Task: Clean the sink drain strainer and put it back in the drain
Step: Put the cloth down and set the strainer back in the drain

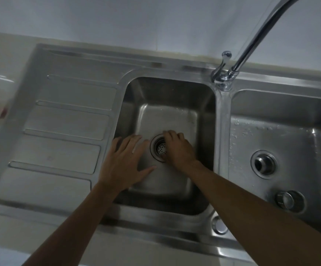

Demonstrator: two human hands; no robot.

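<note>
sink basin (167, 104) wet steel | L hand (125, 162) spread flat on floor, 9 o'clock of drain (154, 150) | R hand (177, 148) curled onto strainer (161, 148), seated in drain, 3 o'clock side | prob. light, stiff, slick metal; pinch rim

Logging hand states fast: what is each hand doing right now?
Left hand: open, fingers spread, over the basin floor beside the drain.
Right hand: fingers curled on the strainer in the drain.
</note>
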